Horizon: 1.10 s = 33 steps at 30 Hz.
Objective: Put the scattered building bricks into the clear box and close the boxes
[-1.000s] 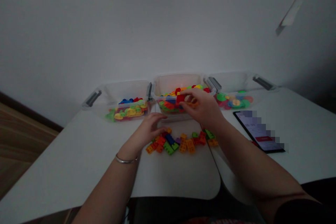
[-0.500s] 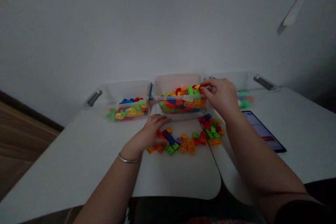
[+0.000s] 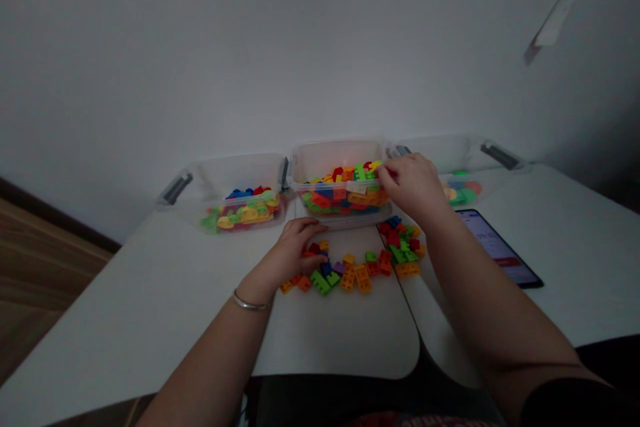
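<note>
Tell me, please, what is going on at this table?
A person's right hand is at the right end of the middle clear bin, which holds colourful bricks; whether it grips one is unclear. The left hand, fingers spread, is over loose bricks on the white table. A phone lies at right.

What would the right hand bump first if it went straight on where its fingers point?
The right hand would likely meet the yellow piece in the middle box first, though depth is unclear.
</note>
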### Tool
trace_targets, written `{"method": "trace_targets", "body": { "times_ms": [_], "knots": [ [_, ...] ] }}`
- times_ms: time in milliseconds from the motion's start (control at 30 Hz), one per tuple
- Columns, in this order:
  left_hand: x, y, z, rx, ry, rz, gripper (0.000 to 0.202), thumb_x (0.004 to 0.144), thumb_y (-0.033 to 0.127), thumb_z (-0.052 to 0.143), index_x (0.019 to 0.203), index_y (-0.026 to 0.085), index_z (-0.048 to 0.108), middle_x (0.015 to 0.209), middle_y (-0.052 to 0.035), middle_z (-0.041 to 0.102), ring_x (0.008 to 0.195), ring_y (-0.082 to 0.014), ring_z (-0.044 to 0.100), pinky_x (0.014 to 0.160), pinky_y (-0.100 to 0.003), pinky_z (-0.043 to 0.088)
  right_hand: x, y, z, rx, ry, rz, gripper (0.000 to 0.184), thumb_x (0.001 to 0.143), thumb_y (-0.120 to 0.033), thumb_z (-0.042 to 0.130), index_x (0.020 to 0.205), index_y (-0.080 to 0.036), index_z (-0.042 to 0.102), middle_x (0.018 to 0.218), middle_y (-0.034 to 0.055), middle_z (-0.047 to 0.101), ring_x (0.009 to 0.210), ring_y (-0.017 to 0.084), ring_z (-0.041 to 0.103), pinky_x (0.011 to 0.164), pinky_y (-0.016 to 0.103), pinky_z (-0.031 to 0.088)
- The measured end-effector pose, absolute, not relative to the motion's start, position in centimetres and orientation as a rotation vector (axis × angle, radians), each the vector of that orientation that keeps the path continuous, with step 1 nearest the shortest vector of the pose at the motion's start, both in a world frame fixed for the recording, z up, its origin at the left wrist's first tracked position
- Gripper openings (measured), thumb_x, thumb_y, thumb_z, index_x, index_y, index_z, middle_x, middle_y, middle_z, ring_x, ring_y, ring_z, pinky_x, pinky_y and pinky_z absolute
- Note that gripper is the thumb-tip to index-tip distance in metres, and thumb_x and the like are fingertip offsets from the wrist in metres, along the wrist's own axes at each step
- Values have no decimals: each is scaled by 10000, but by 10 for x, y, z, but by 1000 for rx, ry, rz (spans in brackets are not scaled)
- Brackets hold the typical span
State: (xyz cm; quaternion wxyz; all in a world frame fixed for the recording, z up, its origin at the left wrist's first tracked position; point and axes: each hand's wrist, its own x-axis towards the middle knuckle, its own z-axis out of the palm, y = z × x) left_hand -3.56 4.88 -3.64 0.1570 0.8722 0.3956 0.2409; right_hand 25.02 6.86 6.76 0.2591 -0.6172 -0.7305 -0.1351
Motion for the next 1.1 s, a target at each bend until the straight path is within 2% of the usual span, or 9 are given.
{"method": "trace_targets", "body": {
  "times_ms": [133,267,433,533,600,667,900,1000,1100],
  "knots": [
    [-32,46,-31,2436,1163,725,484,817,399,767,1266,245,673,1315,-138,573,1255,-333,517,1106,-538,410,253,68,68,-1515,-1909,-290,323,914,-289,473,1007,-163,755,1002,135,756,943,293,630,871,421,450],
    [-29,44,-25,2289,1193,889,311,865,336,679,1159,244,726,1210,-110,636,1174,-288,574,1076,-486,437,249,59,76,-1294,-1900,-218,270,907,-270,499,977,-175,742,1007,121,754,979,276,646,923,430,455],
    [-27,45,-18,1688,1314,1176,269,829,406,664,969,197,759,914,-71,695,880,-228,642,804,-350,526,223,34,79,-1008,-2184,53,234,950,-274,534,1026,-178,733,1023,86,760,976,231,663,910,394,482],
    [-25,45,-11,1281,1278,1254,342,726,475,752,893,177,751,833,-48,699,763,-184,624,696,-283,498,201,20,68,-871,-2556,193,263,939,-290,602,1138,-165,720,1170,114,727,1121,248,627,1004,420,461],
    [-24,44,-5,1110,1236,1286,357,669,479,800,842,173,740,840,-46,711,761,-170,625,683,-261,492,187,12,55,-735,-2749,159,348,932,-332,630,1231,-163,688,1336,145,650,1245,277,567,1075,448,424],
    [-23,43,0,991,1205,1316,327,669,456,806,808,170,729,836,-47,713,764,-163,632,686,-253,502,174,6,41,-670,-2838,163,374,939,-341,625,1263,-162,673,1368,165,622,1292,295,538,1085,452,424],
    [-21,43,7,763,1149,1325,180,843,310,633,776,154,692,778,-36,692,721,-132,643,691,-238,528,156,-3,2,-696,-2890,122,469,1005,-354,512,1445,-193,530,1517,162,496,1409,329,430,1161,520,340],
    [-20,43,9,758,1130,1348,179,858,281,600,765,151,681,773,-28,687,712,-122,637,691,-231,530,160,2,-5,-768,-2876,93,476,1026,-347,452,1449,-139,521,1526,170,490,1414,323,429,1175,495,331],
    [-19,43,9,751,1115,1377,158,849,260,596,766,152,676,758,-16,673,691,-112,625,675,-221,529,164,8,-6,-854,-2876,49,543,997,-379,507,1443,-68,517,1524,202,485,1415,352,430,1183,488,332]
  ]
}}
